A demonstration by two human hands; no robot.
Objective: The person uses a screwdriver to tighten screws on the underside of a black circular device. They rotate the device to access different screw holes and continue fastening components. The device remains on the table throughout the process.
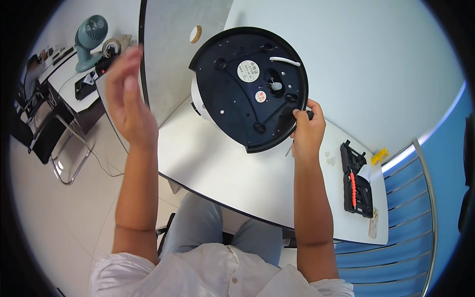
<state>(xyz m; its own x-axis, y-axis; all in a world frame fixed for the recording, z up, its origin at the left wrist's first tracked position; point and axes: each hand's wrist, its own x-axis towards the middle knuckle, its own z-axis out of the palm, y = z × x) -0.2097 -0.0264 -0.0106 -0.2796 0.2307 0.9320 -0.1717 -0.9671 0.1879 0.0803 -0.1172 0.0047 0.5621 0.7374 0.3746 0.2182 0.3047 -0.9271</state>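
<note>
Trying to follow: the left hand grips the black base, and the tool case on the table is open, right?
Wrong hand: the head view shows the right hand gripping the black base. The tool case on the table is open.

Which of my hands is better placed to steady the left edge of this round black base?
Probably your left hand: it looks empty and is raised on that side of the round black base. Your right hand is gripping the opposite edge.
</note>
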